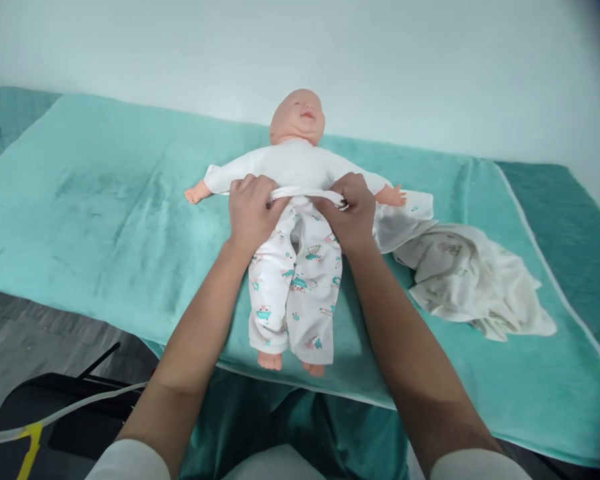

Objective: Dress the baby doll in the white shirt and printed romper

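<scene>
A baby doll [300, 120] lies on its back, head toward the wall, dressed in a white top [295, 163] and white printed trousers [300, 287]. My left hand [253, 207] grips the trousers' waistband at one side of the belly, thumb tucked inward. On the other side, my right hand [353, 207] holds the same waistband, which is stretched between both hands just below the top. The doll's arms are spread out, and its bare feet stick out of the trouser legs. Parts of the waistband are hidden under my fingers.
A crumpled white printed cloth [475, 280] lies to the right of the doll, with more white fabric [405, 217] beside the doll's hand. Green cloth [130, 220] covers the table. A black case [55, 420] and a pale cable [90, 402] are at lower left.
</scene>
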Action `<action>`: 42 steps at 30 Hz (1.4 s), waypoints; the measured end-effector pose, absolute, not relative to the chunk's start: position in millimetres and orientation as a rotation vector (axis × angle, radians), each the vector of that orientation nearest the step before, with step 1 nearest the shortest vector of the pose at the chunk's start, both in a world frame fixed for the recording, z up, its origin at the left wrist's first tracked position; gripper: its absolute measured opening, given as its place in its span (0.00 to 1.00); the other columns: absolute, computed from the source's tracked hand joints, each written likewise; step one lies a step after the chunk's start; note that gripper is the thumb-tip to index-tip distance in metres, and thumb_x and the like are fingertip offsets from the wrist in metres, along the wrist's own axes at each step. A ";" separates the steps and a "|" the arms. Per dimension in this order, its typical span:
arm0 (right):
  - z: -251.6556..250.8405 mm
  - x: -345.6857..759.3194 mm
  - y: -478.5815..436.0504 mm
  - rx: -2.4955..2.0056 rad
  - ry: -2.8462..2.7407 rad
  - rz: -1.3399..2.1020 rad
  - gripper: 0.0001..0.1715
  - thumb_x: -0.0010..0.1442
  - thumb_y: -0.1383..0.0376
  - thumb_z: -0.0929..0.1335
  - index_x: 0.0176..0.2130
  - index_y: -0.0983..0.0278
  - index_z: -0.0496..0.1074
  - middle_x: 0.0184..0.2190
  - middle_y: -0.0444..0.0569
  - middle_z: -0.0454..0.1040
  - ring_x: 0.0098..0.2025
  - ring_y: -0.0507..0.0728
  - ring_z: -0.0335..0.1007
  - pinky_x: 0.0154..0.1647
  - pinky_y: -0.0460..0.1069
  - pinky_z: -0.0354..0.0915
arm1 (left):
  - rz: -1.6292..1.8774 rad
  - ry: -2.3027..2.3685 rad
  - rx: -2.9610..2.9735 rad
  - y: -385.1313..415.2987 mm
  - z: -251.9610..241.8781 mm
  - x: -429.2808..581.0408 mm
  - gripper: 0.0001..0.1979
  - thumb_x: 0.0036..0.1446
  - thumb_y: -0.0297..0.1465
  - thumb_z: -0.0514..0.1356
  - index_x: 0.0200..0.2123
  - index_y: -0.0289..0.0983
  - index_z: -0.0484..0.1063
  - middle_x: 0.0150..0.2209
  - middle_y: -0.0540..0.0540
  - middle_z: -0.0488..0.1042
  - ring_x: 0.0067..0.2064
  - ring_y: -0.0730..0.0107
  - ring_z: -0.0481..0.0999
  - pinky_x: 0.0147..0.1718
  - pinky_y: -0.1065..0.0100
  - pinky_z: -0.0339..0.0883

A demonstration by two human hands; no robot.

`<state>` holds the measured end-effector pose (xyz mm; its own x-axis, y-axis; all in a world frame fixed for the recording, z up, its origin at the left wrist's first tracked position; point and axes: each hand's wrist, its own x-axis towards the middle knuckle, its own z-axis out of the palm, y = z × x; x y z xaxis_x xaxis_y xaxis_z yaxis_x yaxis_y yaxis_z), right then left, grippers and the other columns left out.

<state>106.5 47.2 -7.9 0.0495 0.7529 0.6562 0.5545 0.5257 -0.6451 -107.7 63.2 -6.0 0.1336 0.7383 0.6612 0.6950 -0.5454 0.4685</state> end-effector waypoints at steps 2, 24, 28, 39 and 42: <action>-6.7 113.2 37.8 -1.200 -1.597 0.365 0.30 0.57 0.46 0.76 0.22 0.59 0.61 0.23 0.43 0.60 0.31 0.55 0.59 0.36 0.55 0.65 | 1.376 1.540 2.302 57.9 -12.7 -118.0 0.23 0.65 0.55 0.58 0.32 0.40 0.69 0.30 0.47 0.72 0.40 0.56 0.74 0.49 0.55 0.62; -17.3 111.0 -35.8 -1.392 -1.504 0.633 0.20 0.49 0.53 0.77 0.33 0.59 0.68 0.27 0.40 0.66 0.28 0.52 0.55 0.29 0.49 0.57 | 1.243 1.451 2.231 -5.2 -26.8 -152.5 0.17 0.63 0.44 0.63 0.29 0.41 0.63 0.34 0.47 0.71 0.40 0.60 0.72 0.43 0.59 0.63; -14.2 91.9 -40.7 -1.370 -1.462 0.257 0.11 0.53 0.59 0.71 0.31 0.58 0.64 0.25 0.40 0.64 0.28 0.53 0.55 0.31 0.51 0.58 | 1.372 1.547 2.310 -6.4 -33.9 -151.5 0.20 0.65 0.49 0.58 0.28 0.42 0.61 0.32 0.46 0.70 0.39 0.58 0.71 0.42 0.57 0.61; -14.2 100.6 -41.7 -1.353 -1.382 0.711 0.12 0.54 0.58 0.72 0.32 0.59 0.66 0.27 0.39 0.62 0.28 0.51 0.52 0.30 0.49 0.54 | 1.120 1.221 1.880 -14.7 -17.3 -162.3 0.23 0.59 0.54 0.64 0.41 0.41 0.67 0.40 0.48 0.71 0.40 0.66 0.70 0.41 0.65 0.67; -14.6 110.2 -51.6 -1.283 -1.471 0.858 0.20 0.53 0.52 0.76 0.37 0.59 0.68 0.30 0.39 0.63 0.32 0.52 0.56 0.34 0.49 0.57 | 1.077 1.105 1.928 -24.6 -16.7 -172.0 0.31 0.52 0.57 0.69 0.46 0.41 0.66 0.52 0.41 0.70 0.54 0.59 0.71 0.55 0.60 0.68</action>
